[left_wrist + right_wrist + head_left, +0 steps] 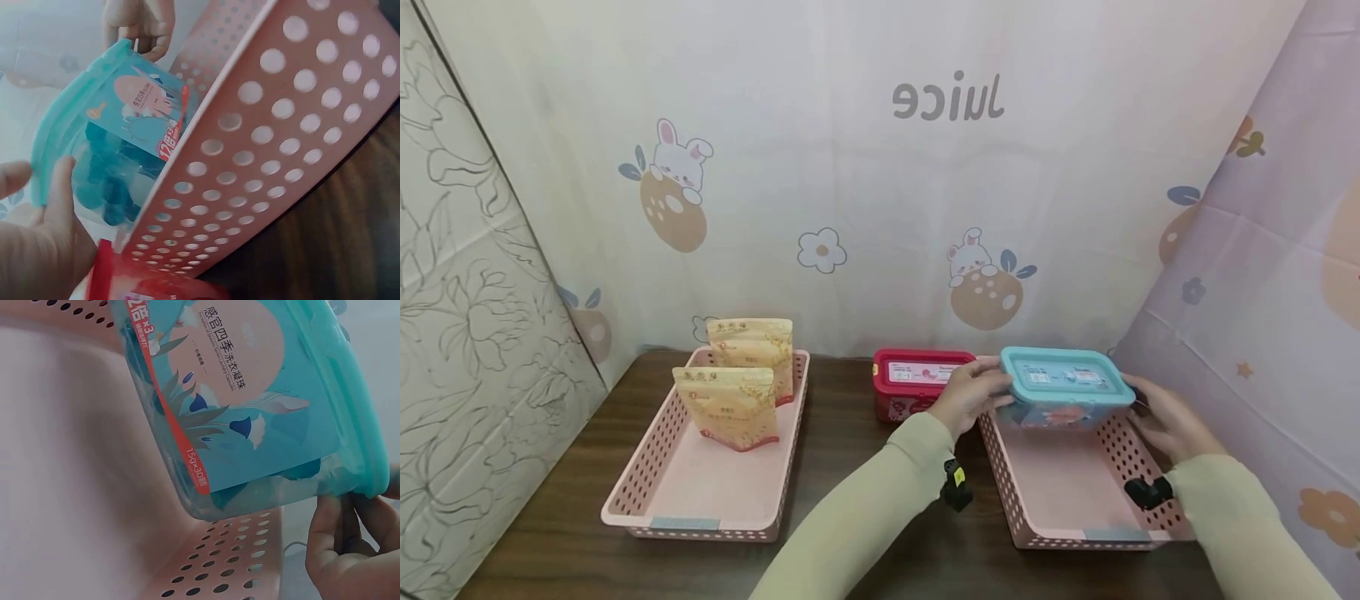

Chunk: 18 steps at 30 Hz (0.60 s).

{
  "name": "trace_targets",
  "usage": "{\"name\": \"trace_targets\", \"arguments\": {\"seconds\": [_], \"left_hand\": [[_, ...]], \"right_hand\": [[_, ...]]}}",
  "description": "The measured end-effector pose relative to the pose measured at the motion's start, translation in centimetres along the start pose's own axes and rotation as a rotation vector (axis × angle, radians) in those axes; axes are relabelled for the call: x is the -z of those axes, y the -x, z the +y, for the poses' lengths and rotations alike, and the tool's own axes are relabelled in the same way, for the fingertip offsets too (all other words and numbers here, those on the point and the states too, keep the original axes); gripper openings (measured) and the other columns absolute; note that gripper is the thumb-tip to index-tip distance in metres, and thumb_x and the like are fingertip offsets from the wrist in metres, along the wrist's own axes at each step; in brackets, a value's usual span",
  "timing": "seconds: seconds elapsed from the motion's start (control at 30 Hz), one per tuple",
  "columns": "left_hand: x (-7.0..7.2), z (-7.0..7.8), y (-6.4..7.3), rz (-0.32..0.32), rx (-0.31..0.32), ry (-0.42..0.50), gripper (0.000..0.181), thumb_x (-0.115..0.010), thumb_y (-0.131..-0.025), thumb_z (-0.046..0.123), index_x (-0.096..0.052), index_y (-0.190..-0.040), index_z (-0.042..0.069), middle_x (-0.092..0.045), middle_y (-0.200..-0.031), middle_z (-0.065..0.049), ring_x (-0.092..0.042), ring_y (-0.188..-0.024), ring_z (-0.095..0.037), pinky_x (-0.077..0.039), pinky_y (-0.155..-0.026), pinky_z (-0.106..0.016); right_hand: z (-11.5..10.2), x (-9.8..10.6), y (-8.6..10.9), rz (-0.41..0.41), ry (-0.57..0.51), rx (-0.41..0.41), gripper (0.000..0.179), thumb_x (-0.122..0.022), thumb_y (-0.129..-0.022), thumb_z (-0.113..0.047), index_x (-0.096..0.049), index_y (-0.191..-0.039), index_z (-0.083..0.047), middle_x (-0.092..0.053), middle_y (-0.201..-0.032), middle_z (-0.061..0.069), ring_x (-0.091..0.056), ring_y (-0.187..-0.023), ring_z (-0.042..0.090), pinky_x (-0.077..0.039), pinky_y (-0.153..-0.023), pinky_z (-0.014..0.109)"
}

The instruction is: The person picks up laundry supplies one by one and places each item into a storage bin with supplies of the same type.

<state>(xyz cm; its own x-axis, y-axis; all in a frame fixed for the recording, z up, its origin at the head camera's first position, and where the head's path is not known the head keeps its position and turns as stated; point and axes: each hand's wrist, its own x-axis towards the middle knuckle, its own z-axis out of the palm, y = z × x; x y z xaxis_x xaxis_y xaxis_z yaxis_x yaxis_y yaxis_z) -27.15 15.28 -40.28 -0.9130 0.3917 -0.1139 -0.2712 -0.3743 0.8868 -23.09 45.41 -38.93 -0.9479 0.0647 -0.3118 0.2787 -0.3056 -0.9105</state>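
Between both hands, over the back part of the right pink basket (pixel 1052 487), is a clear tub of laundry capsules (pixel 225 394) with a teal lid (pixel 1060 371). My left hand (pixel 972 396) holds the tub's left end, its thumb and fingers around the lid's edge. At the opposite end, my right hand (pixel 1168 425) pinches the lid's rim, with fingertips tucked under it. Blue-green capsules (pixel 112 181) show through the tub's wall. A red-lidded tub (pixel 921 371) stands on the table just left of the basket, close to my left hand.
A second pink basket (pixel 700 492) sits on the left of the dark wooden table (pixel 842 467), holding two upright yellow pouches (pixel 730 408) (pixel 752 346). Behind the table hangs a printed curtain (pixel 820 167), with another curtain side (pixel 1270 350) along the right.
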Motion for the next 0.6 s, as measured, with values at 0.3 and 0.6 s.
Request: {"name": "trace_targets", "arguments": {"seconds": [0.3,0.6], "left_hand": [[-0.7,0.8,-0.6,0.163,0.02,-0.134,0.043,-0.068,-0.089,-0.003,-0.064,-0.132,0.004,-0.069,-0.111,-0.006,-0.069,-0.094,-0.02,-0.058,-0.085,-0.041],[-1.6,0.9,-0.4,0.232,-0.005,-0.29,0.042,-0.068,-0.091,0.001,-0.064,-0.132,0.004,-0.068,-0.105,-0.004,-0.069,-0.092,-0.019,-0.06,-0.08,-0.037]], "right_hand": [[-0.2,-0.2,-0.4,-0.016,0.044,0.004,0.026,-0.056,-0.104,-0.025,-0.075,-0.088,-0.021,-0.065,-0.091,-0.006,-0.062,-0.081,0.004,-0.053,-0.075,0.017],[0.3,0.0,-0.8,0.006,0.21,0.035,0.017,-0.056,-0.103,-0.031,-0.069,-0.096,-0.023,-0.058,-0.099,-0.01,-0.056,-0.087,0.002,-0.052,-0.081,0.02]]}}
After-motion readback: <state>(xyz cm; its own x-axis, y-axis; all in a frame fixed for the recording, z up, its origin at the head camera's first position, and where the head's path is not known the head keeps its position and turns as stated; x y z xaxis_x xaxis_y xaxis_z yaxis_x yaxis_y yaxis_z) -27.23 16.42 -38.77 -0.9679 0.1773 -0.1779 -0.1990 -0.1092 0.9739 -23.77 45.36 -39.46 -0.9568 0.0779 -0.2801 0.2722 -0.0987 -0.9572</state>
